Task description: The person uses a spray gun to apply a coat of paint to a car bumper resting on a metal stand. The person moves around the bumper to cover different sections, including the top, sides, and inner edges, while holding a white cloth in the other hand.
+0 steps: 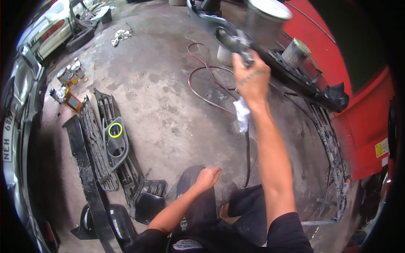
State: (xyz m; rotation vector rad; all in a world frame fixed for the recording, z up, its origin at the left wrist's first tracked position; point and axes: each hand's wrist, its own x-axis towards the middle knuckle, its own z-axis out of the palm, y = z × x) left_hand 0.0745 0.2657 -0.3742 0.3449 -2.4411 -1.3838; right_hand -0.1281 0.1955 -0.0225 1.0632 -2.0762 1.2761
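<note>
I record the spray gun [236, 42] at about 12 o'clock in the view, gripped in the right hand [252, 78], which is clenched round its handle; its cup [265, 17] sits on top at roughly 1 o'clock from the hand, and the gun's long axis runs from the hand up and leftward, nozzle end toward 11 o'clock. A white rag [242, 114] hangs below the right wrist, toward 6 o'clock; I cannot tell how it is held. A reddish hose [202, 80] loops on the concrete floor [168, 109] at 9 o'clock of that hand. The left hand [207, 177] rests on the knee at 6 o'clock in the view, fingers loosely curled, grasping nothing. To the right, from 1 to 4 o'clock, I note a red car body [363, 118] with a dark bumper frame [308, 88] across it, one grey can [295, 52] standing on that frame, and one small yellow square sticker [382, 147] on the red panel at 3 o'clock. At 8 to 9 o'clock lie two black grilles [95, 143] side by side, one grey trim piece with a yellow ring [115, 130], and one long black strip [84, 177]. At 10 o'clock stands a cluster of small cans and boxes [69, 84], one of them orange; their count is unclear. One white car [50, 29] sits at 11 o'clock.
</note>
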